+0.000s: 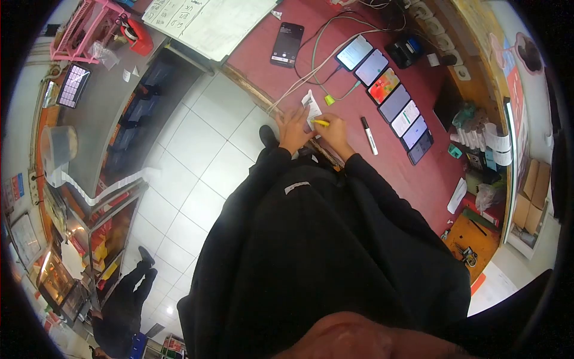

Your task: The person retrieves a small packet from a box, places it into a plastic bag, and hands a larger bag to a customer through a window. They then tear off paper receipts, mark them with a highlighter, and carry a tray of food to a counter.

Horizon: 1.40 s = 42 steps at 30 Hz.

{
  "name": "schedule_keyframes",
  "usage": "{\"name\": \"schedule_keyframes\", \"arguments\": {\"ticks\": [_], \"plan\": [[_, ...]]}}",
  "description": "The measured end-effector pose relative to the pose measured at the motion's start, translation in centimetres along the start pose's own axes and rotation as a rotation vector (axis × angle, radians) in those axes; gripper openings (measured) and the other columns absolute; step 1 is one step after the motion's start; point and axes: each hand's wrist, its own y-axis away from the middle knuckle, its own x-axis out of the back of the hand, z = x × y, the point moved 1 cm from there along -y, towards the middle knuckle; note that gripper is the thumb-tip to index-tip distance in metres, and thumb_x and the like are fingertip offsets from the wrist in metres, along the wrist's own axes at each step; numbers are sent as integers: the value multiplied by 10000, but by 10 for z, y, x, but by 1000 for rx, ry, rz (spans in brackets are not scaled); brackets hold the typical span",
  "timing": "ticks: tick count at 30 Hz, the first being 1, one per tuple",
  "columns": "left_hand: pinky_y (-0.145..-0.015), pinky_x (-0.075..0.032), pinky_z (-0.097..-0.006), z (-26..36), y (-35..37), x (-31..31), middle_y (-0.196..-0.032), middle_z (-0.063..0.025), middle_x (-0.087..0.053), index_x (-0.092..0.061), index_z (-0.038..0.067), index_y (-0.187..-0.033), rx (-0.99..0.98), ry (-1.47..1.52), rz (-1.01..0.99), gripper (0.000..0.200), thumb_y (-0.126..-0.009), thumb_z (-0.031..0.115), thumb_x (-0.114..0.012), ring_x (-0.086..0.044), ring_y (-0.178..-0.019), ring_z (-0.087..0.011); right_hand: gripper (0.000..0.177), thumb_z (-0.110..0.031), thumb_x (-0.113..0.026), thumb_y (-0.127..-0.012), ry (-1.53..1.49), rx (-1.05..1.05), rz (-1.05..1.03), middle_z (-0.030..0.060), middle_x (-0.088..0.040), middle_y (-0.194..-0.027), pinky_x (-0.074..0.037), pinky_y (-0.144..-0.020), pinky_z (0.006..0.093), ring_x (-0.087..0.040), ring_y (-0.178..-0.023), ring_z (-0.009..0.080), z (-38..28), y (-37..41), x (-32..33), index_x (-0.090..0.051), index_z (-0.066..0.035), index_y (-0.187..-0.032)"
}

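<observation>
At the near edge of the red tabletop, my left hand lies with its fingers spread, touching the left side of a small white paper slip with print on it. My right hand is closed around a yellow pen, its tip over the slip's lower part. Right of my right hand lies a white marker with a black cap. A yellow cable plug rests just beyond the slip.
Several phones lie in a slanting row at the right, lit screens up. Another phone is at the back, near loose cables. A whiteboard stands back left. Another person is at the lower left.
</observation>
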Motion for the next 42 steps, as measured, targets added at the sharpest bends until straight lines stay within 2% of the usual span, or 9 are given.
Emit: {"name": "schedule_keyframes", "arguments": {"ticks": [4,7,9,16,19,22,28,37,42], "plan": [[-1009,-177,-603,2,0,4,-1328,-63,-536,-477,173,-1376,19,48,-6,864,-639,521,-763,-416,-1233,-303,211,-163,-707,-707,24,-127,49,140,-686,-792,-527,-650,327,-682,-699,263,0,-1,7,-718,-35,-875],[-1014,-180,-616,2,-1,2,-1341,-56,-523,-479,164,-1371,13,29,-6,867,-631,507,-772,-422,-1231,-295,218,-172,-706,-710,-104,-81,-59,137,-691,-804,-529,-655,327,-685,-709,263,-2,4,7,-718,-36,-880],[-1022,-190,-641,0,1,0,-1363,-45,-502,-495,140,-1352,11,-3,-22,865,-617,493,-784,-438,-1218,-289,213,-165,-713,-710,5,-24,-57,130,-696,-805,-531,-660,323,-689,-717,251,-6,8,4,-718,-38,-882],[-1016,-160,-596,4,-1,6,-1300,-69,-555,-460,155,-1390,4,25,2,924,-617,567,-757,-405,-1239,-286,195,-132,-726,-721,-63,-193,6,126,-708,-822,-525,-650,293,-689,-724,177,5,9,17,-713,-28,-886],[-1020,-153,-589,5,-1,8,-1280,-75,-566,-459,141,-1390,5,29,-11,980,-580,603,-762,-402,-1235,-283,173,-103,-723,-737,-124,-168,35,114,-708,-811,-515,-638,276,-675,-715,144,15,14,16,-700,-11,-881],[-1022,-150,-590,7,-2,15,-1277,-78,-566,-457,132,-1391,-2,36,-27,1036,-538,628,-771,-399,-1235,-283,188,-98,-724,-715,-158,-199,99,110,-708,-804,-527,-646,294,-685,-709,172,28,16,15,-689,-17,-881],[-1027,-154,-610,9,-3,17,-1303,-84,-541,-441,124,-1397,-14,43,-26,1060,-522,613,-786,-414,-1220,-296,167,-87,-718,-743,-170,-186,-3,96,-698,-776,-505,-648,267,-657,-708,124,18,27,17,-677,-1,-880],[-1047,-153,-638,4,-1,9,-1339,-75,-505,-447,121,-1387,-12,-2,-37,1023,-535,560,-804,-432,-1211,-300,183,-110,-729,-714,-145,-220,-73,125,-699,-771,-525,-660,306,-684,-714,184,-2,28,4,-680,-13,-861],[-1017,-151,-620,7,-3,16,-1328,-94,-533,-427,129,-1405,-9,66,-35,1038,-546,587,-786,-411,-1235,-288,181,-111,-732,-712,-89,-208,40,137,-684,-766,-522,-654,323,-674,-689,214,11,20,8,-674,-17,-855]]}}
